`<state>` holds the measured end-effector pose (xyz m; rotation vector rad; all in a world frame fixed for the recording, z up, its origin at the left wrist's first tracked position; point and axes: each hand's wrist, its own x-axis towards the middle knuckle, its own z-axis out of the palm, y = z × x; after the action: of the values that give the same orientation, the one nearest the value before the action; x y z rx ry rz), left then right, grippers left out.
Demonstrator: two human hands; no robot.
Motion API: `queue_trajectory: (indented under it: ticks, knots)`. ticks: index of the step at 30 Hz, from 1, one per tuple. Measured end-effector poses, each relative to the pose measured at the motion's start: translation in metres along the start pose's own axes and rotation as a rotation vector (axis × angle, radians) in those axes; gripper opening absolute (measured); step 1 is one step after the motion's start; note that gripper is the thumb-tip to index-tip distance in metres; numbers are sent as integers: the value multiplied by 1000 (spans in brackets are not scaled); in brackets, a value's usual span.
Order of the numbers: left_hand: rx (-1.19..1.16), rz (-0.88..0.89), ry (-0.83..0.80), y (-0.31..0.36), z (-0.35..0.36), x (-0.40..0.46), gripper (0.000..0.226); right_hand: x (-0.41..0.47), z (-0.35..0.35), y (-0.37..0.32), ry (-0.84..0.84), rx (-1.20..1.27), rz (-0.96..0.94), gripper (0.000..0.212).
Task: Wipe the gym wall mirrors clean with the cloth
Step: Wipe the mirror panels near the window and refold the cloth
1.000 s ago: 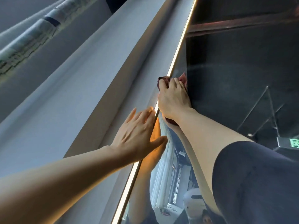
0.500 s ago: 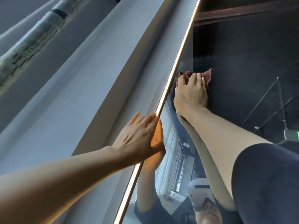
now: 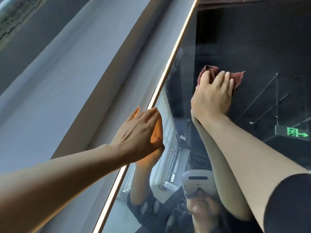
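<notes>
The wall mirror (image 3: 252,47) fills the right half of the view, seen steeply from below. A dark red cloth (image 3: 238,78) lies bunched against the glass high up, and my right hand (image 3: 212,96) presses it to the mirror with fingers curled over it. My left hand (image 3: 139,137) rests flat with straight fingers on the mirror's left edge, over the lit strip (image 3: 170,64) that runs along the frame. Most of the cloth is hidden under my right hand.
A grey wall and ledge (image 3: 75,81) run along the left of the mirror. The glass reflects a green exit sign (image 3: 293,132), window blinds (image 3: 165,132), and the person wearing a white headset (image 3: 198,182).
My right hand has slid the cloth to the right across the glass, away from the lit edge. My left hand has stayed on the mirror's edge.
</notes>
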<state>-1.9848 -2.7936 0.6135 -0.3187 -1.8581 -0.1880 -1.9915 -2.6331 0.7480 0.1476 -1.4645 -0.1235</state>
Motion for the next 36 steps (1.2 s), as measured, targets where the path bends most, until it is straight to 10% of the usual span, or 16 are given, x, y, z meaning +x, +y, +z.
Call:
queue_trajectory:
  ticks: [9, 16, 25, 31, 36]
  knots:
    - [-223, -191, -11, -6, 21, -65, 101, -108, 8, -65, -200, 132, -587, 56]
    - [-169, -198, 14, -7, 19, -71, 91, -24, 8, -47, -159, 86, -362, 55]
    - [-307, -166, 184, 18, 32, -112, 104, -130, -18, -24, -336, 259, -909, 42]
    - [-315, -54, 54, 44, 33, -98, 90, -58, -29, 31, -172, 56, -457, 46]
    - [-423, -110, 157, 61, 38, -100, 70, -159, -40, 26, -314, 241, -851, 44]
